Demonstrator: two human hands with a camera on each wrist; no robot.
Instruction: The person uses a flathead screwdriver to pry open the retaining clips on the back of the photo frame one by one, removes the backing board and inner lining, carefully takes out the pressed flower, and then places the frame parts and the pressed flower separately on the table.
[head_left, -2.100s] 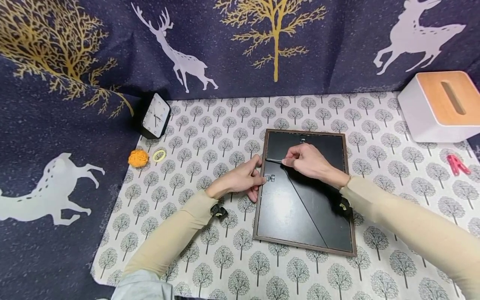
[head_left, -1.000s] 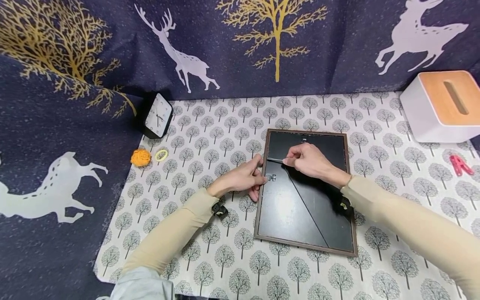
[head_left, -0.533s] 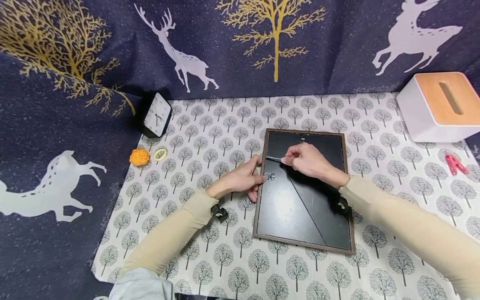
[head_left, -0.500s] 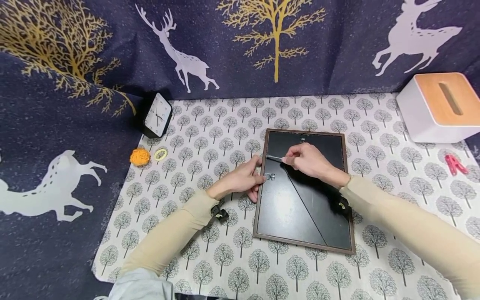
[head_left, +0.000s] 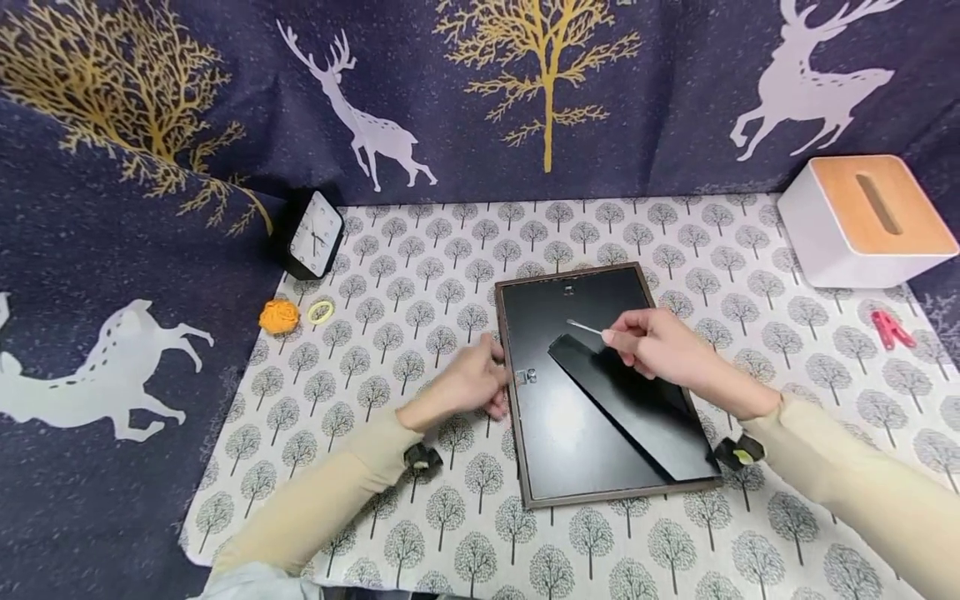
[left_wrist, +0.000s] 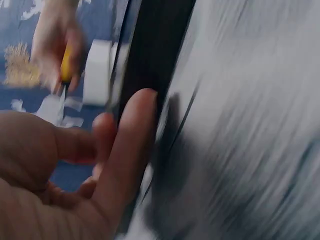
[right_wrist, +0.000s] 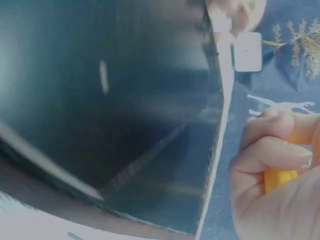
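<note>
A picture frame [head_left: 555,454] lies face down, its black back showing, with a brown rim and small metal clips. Its stand flap [head_left: 632,404] is tilted up from the back. My right hand [head_left: 663,350] holds a thin screwdriver [head_left: 587,327], its metal tip above the back board near the flap's narrow end. In the left wrist view the screwdriver's yellow handle [left_wrist: 66,62] sits in the right fist. My left hand [head_left: 468,379], blurred, is at the frame's left edge, one finger [left_wrist: 131,125] extended along the side in the left wrist view.
A patterned cloth [head_left: 360,467] with trees covers the table. At the left stand a black-and-white clock [head_left: 315,235], an orange ball-like piece [head_left: 279,317] and a yellow ring [head_left: 320,312]. A wood-topped tissue box [head_left: 847,233] and a red letter A [head_left: 891,329] are at the right.
The frame has turned counterclockwise, its top shifting left. Its flap has come up. The screwdriver tip has left the frame's left edge, and my right hand has moved right and nearer me.
</note>
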